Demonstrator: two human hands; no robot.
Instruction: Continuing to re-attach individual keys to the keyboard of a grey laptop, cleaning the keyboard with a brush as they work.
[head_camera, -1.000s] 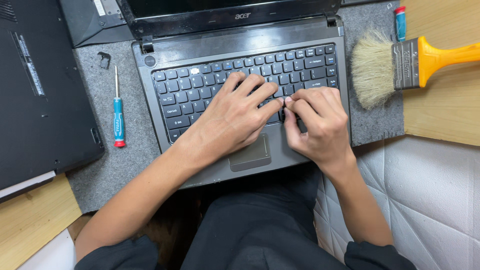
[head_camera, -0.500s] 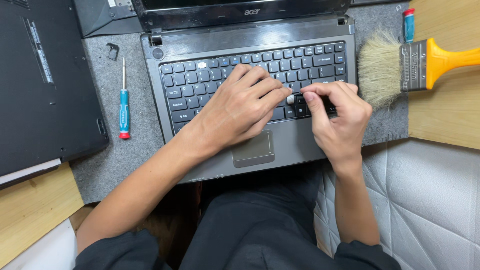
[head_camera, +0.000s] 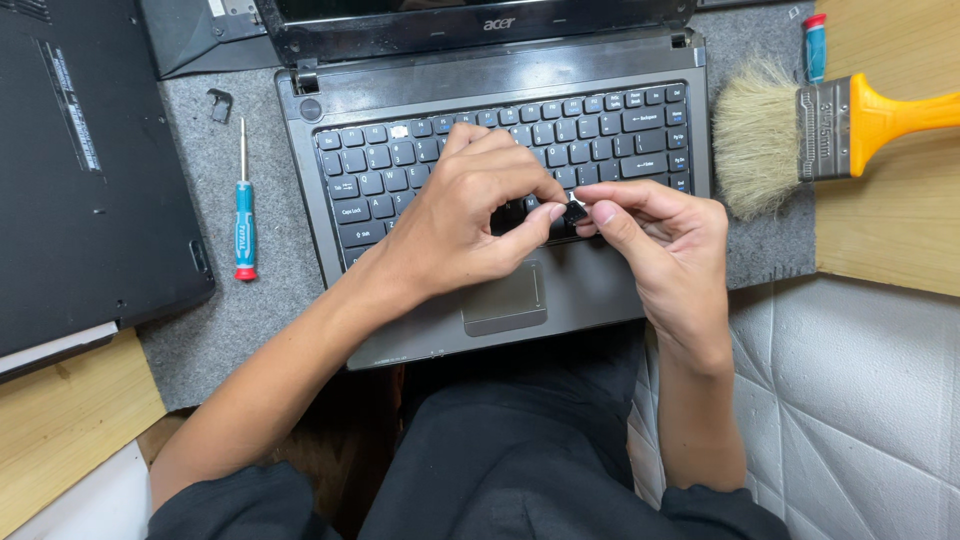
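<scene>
Fingertips (head_camera: 592, 208) of the right hand (head_camera: 665, 245) pinch a small, square black plastic keycap (head_camera: 575, 211) just above the lower rows of the laptop keyboard (head_camera: 620, 125). Beside it, the left hand (head_camera: 465, 225) curls its fingers over the keys, thumb tip touching the same keycap. Grey felt mat (head_camera: 215, 300) underneath bears a slim blue-handled screwdriver (head_camera: 243, 215) and a pale-bristled brush (head_camera: 800, 125) with an orange handle.

Screwdriver (head_camera: 244, 225) left; paintbrush (head_camera: 800, 125) right, on felt.
</scene>
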